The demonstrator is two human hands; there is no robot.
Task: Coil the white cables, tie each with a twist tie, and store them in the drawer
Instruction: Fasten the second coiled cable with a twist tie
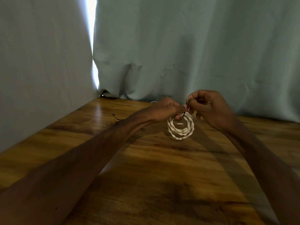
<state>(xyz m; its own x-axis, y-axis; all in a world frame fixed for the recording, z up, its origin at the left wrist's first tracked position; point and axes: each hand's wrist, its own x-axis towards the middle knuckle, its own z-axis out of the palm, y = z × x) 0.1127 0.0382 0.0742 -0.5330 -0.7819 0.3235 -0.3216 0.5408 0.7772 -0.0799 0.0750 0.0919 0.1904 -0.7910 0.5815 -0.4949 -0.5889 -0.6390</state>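
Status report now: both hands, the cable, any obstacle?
Left hand grips white coil at top. Right hand pinches dark twist tie there. Coil hangs over wooden table; no obstacle seen.

White twisted cable (181, 129) wound into small round coil, upright over tabletop (146, 159); black twist tie (185, 114) wrapped round coil's top

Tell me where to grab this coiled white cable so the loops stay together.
Probably grip the top of the coiled white cable, at the black twist tie, coming from above: the loops are bunched there, while lower down they fan apart.
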